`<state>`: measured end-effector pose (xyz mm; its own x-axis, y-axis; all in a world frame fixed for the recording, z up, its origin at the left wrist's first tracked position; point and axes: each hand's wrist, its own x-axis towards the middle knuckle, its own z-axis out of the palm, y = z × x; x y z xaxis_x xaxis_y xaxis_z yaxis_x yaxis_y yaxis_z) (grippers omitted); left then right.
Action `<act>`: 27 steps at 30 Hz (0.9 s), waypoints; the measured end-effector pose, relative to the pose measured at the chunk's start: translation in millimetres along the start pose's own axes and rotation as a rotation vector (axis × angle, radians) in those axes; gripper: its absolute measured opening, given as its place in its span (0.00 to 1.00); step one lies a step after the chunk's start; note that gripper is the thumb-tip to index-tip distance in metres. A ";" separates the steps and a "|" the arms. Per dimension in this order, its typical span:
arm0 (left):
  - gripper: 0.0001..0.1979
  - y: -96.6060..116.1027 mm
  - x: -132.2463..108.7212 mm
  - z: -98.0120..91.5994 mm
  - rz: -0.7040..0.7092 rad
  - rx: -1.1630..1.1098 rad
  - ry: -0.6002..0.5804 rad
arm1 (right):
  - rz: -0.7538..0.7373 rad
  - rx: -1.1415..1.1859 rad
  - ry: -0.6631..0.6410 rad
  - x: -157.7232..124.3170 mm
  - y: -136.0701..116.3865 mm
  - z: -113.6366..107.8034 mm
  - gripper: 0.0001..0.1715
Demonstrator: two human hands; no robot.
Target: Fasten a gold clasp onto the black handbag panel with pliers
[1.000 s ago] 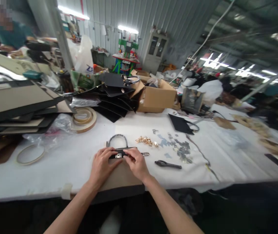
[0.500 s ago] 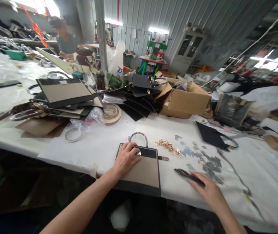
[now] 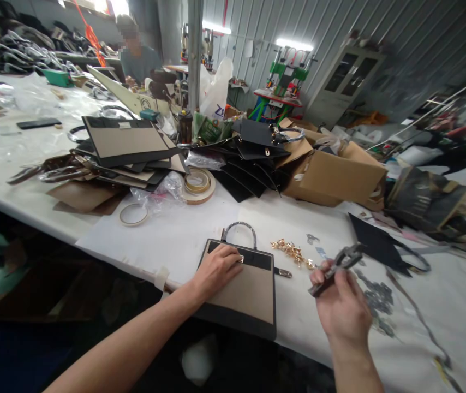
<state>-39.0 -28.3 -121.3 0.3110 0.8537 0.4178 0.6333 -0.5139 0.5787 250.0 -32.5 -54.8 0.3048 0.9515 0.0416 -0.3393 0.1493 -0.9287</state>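
While the tan and black bag panel [image 3: 243, 286] lies flat at the near table [image 3: 175, 240] edge, its clasp looks fitted but not yet worked with the tool. The panel is pressed down by the left hand [image 3: 216, 267], fingers flat and spread. Black pliers [image 3: 335, 267] are gripped, raised, in the closed right hand [image 3: 341, 308], gold fittings [image 3: 292, 252] just beyond.

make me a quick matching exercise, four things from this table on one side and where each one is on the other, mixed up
1. pliers
2. bag panel
3. gold clasps
4. tape roll

a. loose on the cloth between the hands
b. under the left hand
c. beside the black stack
d. held up in the right hand

Pairs: 1-d, 2-b, 3-a, 4-c
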 end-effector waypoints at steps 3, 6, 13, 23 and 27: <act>0.10 -2.2 2.9 -2.5 0.012 -0.009 -0.010 | 0.165 0.304 -0.086 3.3 2.5 59.1 0.21; 0.10 -3.5 6.4 -3.6 0.054 0.022 -0.016 | 0.227 0.398 -0.082 6.8 18.6 92.9 0.19; 0.09 2.6 9.9 3.3 0.043 0.166 0.011 | 0.201 0.309 -0.046 14.4 62.0 117.3 0.18; 0.08 -5.4 8.6 3.2 -0.005 0.032 0.057 | -0.008 0.258 -0.052 5.1 70.5 128.8 0.25; 0.07 -6.2 9.2 4.8 -0.021 0.002 0.074 | -0.080 0.224 -0.114 1.0 73.7 134.6 0.27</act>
<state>-36.7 -16.9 -124.4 0.2444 0.8559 0.4558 0.6403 -0.4954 0.5870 105.5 15.6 -73.7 0.2404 0.9565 0.1652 -0.5107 0.2694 -0.8165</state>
